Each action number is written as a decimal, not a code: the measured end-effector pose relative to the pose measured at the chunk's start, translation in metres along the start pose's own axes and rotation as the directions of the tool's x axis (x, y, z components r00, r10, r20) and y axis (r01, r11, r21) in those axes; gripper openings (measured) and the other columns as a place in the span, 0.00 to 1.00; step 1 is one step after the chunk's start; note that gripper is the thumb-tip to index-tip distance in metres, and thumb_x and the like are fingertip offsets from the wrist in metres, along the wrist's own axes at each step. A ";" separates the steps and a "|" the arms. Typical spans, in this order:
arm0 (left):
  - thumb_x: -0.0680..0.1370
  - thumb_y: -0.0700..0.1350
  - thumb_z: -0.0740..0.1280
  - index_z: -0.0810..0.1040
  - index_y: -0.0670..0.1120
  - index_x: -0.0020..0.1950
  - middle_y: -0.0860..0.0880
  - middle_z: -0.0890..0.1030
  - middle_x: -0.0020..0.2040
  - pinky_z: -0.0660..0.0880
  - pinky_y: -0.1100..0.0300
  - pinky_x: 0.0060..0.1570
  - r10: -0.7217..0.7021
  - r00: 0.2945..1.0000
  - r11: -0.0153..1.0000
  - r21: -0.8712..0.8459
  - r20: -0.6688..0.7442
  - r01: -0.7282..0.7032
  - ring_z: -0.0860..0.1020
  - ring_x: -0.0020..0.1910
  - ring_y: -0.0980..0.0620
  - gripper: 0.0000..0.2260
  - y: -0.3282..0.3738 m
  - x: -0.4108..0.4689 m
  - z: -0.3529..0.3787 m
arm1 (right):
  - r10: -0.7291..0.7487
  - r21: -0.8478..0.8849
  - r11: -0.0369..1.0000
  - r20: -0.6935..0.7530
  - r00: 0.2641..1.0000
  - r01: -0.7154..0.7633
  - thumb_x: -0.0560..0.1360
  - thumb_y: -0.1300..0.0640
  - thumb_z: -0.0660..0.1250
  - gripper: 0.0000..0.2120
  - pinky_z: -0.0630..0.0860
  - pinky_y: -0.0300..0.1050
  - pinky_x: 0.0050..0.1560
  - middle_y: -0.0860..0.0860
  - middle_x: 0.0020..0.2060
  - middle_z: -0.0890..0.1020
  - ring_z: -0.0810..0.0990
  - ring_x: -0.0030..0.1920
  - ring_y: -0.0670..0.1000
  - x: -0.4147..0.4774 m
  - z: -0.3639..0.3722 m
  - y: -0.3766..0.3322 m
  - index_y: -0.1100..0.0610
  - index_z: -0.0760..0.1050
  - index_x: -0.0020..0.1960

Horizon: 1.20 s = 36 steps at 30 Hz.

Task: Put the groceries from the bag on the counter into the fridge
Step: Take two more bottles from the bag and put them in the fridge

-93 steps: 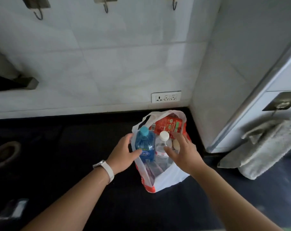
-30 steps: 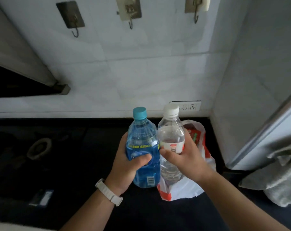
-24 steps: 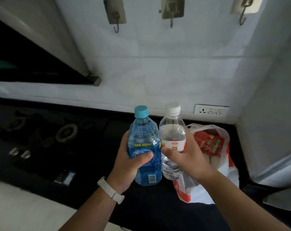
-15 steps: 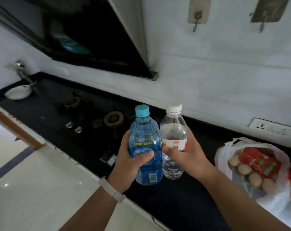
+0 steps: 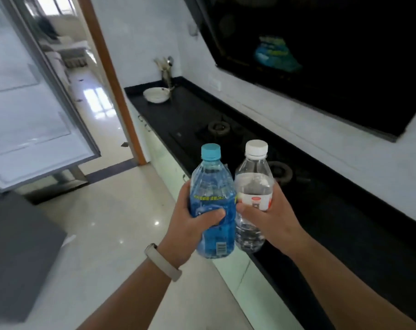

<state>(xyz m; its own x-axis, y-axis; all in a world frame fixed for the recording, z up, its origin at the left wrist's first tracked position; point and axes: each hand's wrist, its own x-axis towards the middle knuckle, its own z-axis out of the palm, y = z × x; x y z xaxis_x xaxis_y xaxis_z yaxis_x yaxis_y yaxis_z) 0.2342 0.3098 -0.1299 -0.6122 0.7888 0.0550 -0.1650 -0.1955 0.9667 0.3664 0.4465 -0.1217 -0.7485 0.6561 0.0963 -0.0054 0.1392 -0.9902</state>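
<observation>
While both arms are reaching forward, the left hand (image 5: 190, 225) is wrapping its fingers and thumb round the blue bottle (image 5: 213, 198), and the right hand (image 5: 271, 217) is gripping the clear bottle (image 5: 253, 186) in the same way. Both bottles are standing upright with caps on and sides touching. They are hanging in the air at the counter's (image 5: 345, 222) front edge, the blue one out over the floor (image 5: 107, 222) and the clear one over the dark top. A pale wristband (image 5: 163, 262) is sitting on the left wrist.

Along the right-hand wall the black counter is running away from the camera. Two stove burners (image 5: 217, 128) are lying between its front and back edges, and a white bowl (image 5: 156, 95) is resting near its far end, beside a utensil holder (image 5: 166, 72) in the far corner. A dark range hood (image 5: 333, 55) is jutting out above the back edge.

Left of the front edge, glossy floor is lying open as far as a wooden door frame (image 5: 111, 79) just past the counter's far end. A glass door panel (image 5: 23, 103) is standing at the left.
</observation>
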 end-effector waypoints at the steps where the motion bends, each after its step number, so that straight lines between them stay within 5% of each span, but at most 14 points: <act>1: 0.63 0.45 0.77 0.69 0.46 0.69 0.44 0.82 0.58 0.80 0.53 0.48 0.008 0.999 1.000 0.003 -0.037 -0.008 0.82 0.56 0.43 0.35 0.004 -0.002 -0.017 | -0.006 0.005 1.000 0.023 1.000 0.006 0.65 0.54 0.77 0.30 0.82 0.49 0.50 0.55 0.53 0.83 0.84 0.52 0.54 0.007 0.018 -0.001 0.55 0.71 0.64; 8: 0.63 0.45 0.77 0.70 0.45 0.67 0.43 0.81 0.57 0.80 0.54 0.47 0.080 0.960 0.997 0.022 -0.269 -0.077 0.82 0.54 0.43 0.35 0.027 -0.026 -0.107 | -0.050 0.035 0.998 0.240 0.969 0.043 0.71 0.68 0.75 0.22 0.78 0.36 0.40 0.52 0.47 0.81 0.83 0.44 0.43 0.047 0.120 -0.010 0.52 0.71 0.58; 12: 0.63 0.45 0.76 0.70 0.44 0.67 0.43 0.81 0.57 0.80 0.55 0.47 0.128 0.911 0.992 0.053 -0.391 -0.116 0.82 0.53 0.43 0.34 0.033 -0.041 -0.138 | -0.064 0.037 0.998 0.357 0.932 0.054 0.70 0.63 0.76 0.22 0.79 0.39 0.41 0.48 0.47 0.81 0.83 0.45 0.44 0.061 0.162 -0.015 0.46 0.71 0.57; 18: 0.64 0.45 0.76 0.69 0.42 0.68 0.39 0.80 0.59 0.80 0.49 0.51 0.135 0.828 0.991 0.089 -0.544 -0.103 0.81 0.55 0.38 0.34 0.034 -0.046 -0.185 | -0.052 0.075 0.997 0.538 0.841 0.013 0.63 0.47 0.76 0.29 0.82 0.51 0.44 0.54 0.47 0.81 0.83 0.47 0.55 0.095 0.223 -0.006 0.51 0.71 0.60; 27: 0.67 0.46 0.74 0.68 0.42 0.69 0.36 0.78 0.60 0.75 0.33 0.58 0.139 0.694 0.989 0.136 -0.707 -0.060 0.79 0.57 0.33 0.33 0.048 0.001 -0.251 | -0.124 0.142 0.990 0.739 0.662 0.027 0.63 0.45 0.75 0.29 0.79 0.41 0.42 0.50 0.46 0.81 0.83 0.44 0.47 0.188 0.304 0.000 0.50 0.69 0.60; 36: 0.66 0.48 0.75 0.68 0.41 0.68 0.35 0.78 0.58 0.77 0.36 0.56 0.189 0.564 0.979 0.201 -0.804 -0.042 0.79 0.56 0.34 0.33 0.073 0.062 -0.287 | -0.167 0.153 0.986 0.819 0.548 0.071 0.64 0.44 0.75 0.28 0.83 0.57 0.47 0.49 0.47 0.81 0.83 0.47 0.52 0.284 0.362 0.002 0.46 0.69 0.61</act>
<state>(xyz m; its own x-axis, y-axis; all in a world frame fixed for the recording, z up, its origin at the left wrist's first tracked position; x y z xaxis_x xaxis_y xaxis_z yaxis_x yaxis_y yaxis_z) -0.0380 0.1770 -0.1282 -0.9981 -0.0600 0.0130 0.0194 -0.1072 0.9940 -0.0860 0.3644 -0.1323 -0.9529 -0.2712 0.1356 -0.1602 0.0703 -0.9846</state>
